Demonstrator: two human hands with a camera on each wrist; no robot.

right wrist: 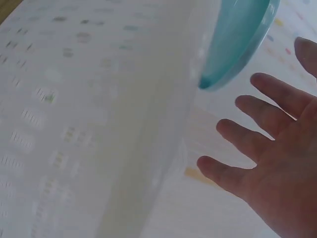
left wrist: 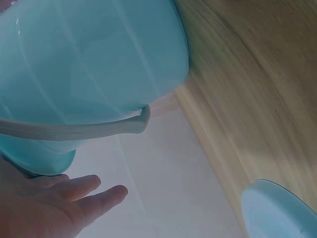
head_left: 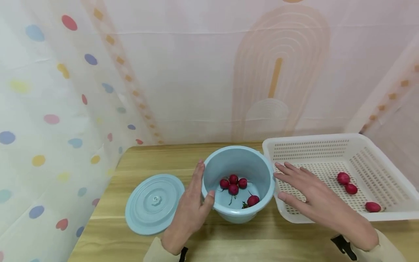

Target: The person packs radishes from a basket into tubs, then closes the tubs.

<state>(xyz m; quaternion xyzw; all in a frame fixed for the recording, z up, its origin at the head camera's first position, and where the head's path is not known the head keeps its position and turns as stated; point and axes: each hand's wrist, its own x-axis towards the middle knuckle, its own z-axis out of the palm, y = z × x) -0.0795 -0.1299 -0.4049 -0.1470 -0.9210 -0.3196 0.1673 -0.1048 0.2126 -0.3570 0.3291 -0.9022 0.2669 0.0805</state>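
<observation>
A light-blue bucket [head_left: 236, 160] stands upright, with several red radishes [head_left: 233, 189] on its floor. My left hand [head_left: 191, 203] is against the bucket's left side, fingers extended along the rim and thumb near the front edge. In the left wrist view, the bucket's handle [left wrist: 74, 131] hangs down along its outer wall, and the fingertips are right by the rim. On the other side, my right hand [head_left: 311, 193] hovers over the white basket's near left part, fingers straight and spread, fingertips close to the bucket's right rim. Neither hand grips anything.
Left of the bucket, a round blue lid [head_left: 144, 211] lies flat on the wooden table [head_left: 235, 245]. The white perforated basket [head_left: 314, 138] sits directly to the bucket's right, holding three radishes [head_left: 343, 178]. Patterned cloth [head_left: 183, 80] hangs behind and at the left.
</observation>
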